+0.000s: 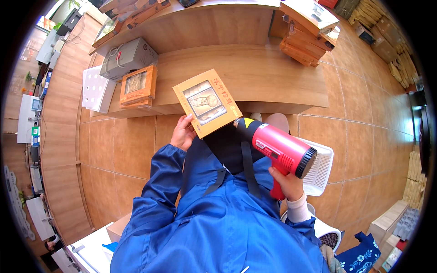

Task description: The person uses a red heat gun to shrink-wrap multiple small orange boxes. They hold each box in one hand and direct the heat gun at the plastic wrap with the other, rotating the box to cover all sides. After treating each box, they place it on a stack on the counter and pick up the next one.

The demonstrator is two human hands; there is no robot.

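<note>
My left hand (183, 133) grips the lower left edge of a yellow-orange gift box (223, 93), fingers closed on its side. The box is tilted, and a clear window in its face shows pale contents in sections. In my right hand (288, 183) is a red heat gun (282, 148) with a black nozzle and a black rear cap; my fingers wrap its handle. The nozzle points at the right edge of the box, close to it. Whether the nozzle touches the box I cannot tell.
Ahead is a wooden bench (218, 63) with framed boxes (138, 86), a grey box (129, 58) and a white box with holes (96, 88) on its left. More orange boxes (304, 41) are stacked at right. A white plastic basket (324, 166) stands by my right side.
</note>
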